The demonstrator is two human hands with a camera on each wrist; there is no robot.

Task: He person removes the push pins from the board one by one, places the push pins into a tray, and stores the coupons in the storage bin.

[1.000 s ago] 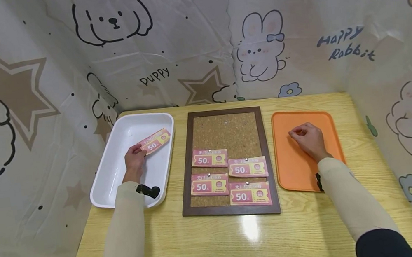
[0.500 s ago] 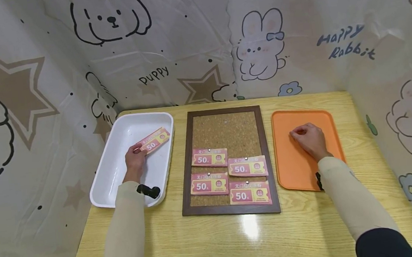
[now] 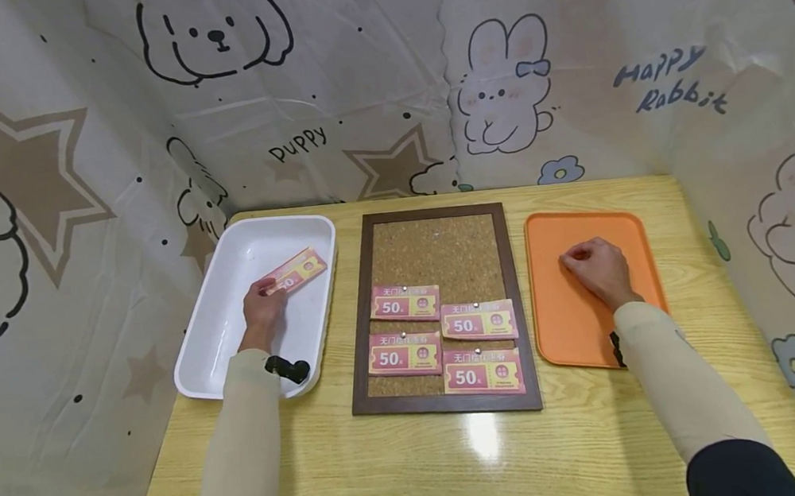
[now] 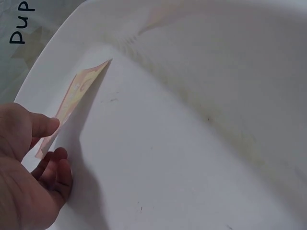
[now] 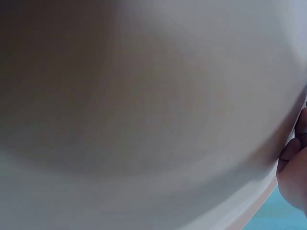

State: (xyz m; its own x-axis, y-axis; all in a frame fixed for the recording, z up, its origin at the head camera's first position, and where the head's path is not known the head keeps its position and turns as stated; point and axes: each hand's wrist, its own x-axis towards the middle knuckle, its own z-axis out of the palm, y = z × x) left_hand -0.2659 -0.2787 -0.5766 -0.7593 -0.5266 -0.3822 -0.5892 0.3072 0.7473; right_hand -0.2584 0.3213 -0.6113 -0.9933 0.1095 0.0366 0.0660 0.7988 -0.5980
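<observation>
A pink-and-yellow coupon point(image 3: 302, 268) is over the white tub point(image 3: 199, 347), its near end pinched by my left hand point(image 3: 262, 313). From the left wrist, the coupon point(image 4: 76, 93) stands tilted with its edge toward the camera, the thumb on its upper side. My right hand point(image 3: 599, 272) is above the orange tray point(image 3: 560, 336), thumb and index fingertips together and the other fingers curled. Whether a small thing sits between those tips is too small to tell. In the right wrist view only part of the hand point(image 5: 292, 177) shows at the right edge.
Between tub and tray lies a brown-framed cork board point(image 3: 434, 252). Several coupons point(image 3: 405, 356) are fixed on its lower part, each with a small silver pushpin point(image 3: 478, 350) at its top edge. The wooden table point(image 3: 418, 461) meets printed curtains behind and at both sides.
The coupon in my left hand has turned slightly, and the fingers cover more of its near end. My right hand has barely moved over the orange tray.
</observation>
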